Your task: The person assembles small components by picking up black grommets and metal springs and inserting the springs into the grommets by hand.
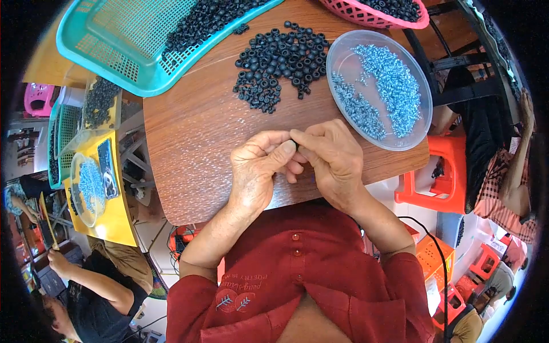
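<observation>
In front of my chest, my left hand [257, 166] and my right hand [336, 160] meet above the near part of the table. A small black piece [295, 144] is pinched between thumb and fingers of both hands; mostly covered, it looks like the black pieces nearby. Beyond my fingers lies a loose pile of round black pieces with holes [280, 57], larger ones behind and smaller ones in front. To the right of it, a clear round plastic tray [374, 86] carries two heaps of tiny shiny blue parts [400, 86].
A turquoise mesh basket [114, 43] with black pieces stands at the table's far left, a pink basket [377, 20] at the far right. A red stool [443, 183] is on the right. Other people sit around; one person [97, 291] is at a yellow table [120, 211] on the left.
</observation>
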Demonstrator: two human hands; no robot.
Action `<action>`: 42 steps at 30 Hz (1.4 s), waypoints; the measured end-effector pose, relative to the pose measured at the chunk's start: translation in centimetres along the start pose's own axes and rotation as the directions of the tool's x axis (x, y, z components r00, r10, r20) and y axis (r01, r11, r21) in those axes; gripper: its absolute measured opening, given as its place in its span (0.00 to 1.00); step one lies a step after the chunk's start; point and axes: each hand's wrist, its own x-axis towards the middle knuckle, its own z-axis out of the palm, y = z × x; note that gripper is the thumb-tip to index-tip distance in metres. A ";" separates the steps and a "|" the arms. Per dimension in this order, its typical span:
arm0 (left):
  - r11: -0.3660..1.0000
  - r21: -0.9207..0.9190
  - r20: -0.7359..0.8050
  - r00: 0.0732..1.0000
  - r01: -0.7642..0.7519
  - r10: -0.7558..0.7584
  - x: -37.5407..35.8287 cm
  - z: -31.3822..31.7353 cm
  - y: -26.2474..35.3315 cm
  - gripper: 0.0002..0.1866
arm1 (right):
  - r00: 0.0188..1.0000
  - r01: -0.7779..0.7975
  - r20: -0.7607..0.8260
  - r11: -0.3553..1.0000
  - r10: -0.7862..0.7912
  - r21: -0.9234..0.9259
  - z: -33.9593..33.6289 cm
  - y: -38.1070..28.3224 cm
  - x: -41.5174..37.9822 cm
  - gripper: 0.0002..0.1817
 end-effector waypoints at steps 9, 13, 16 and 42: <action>0.997 -0.065 -0.026 0.999 0.027 -0.029 0.5 0.3 -0.1 0.07 | 0.998 0.026 0.063 0.999 -0.024 -0.040 -1.0 -0.1 0.7 0.17; 0.999 -0.032 -0.076 0.997 0.023 -0.026 0.6 0.7 0.1 0.07 | 0.989 0.098 0.116 0.993 -0.090 -0.063 -0.6 0.2 0.8 0.18; 0.996 -0.066 -0.009 0.999 0.053 -0.053 0.4 0.6 0.1 0.09 | 0.982 0.185 0.073 0.972 -0.176 -0.142 -0.5 0.7 0.8 0.18; 1.000 -0.005 0.049 0.998 0.031 -0.031 -0.1 -0.2 -0.3 0.13 | 0.926 0.373 -0.019 0.923 -0.376 -0.096 0.7 1.4 0.9 0.12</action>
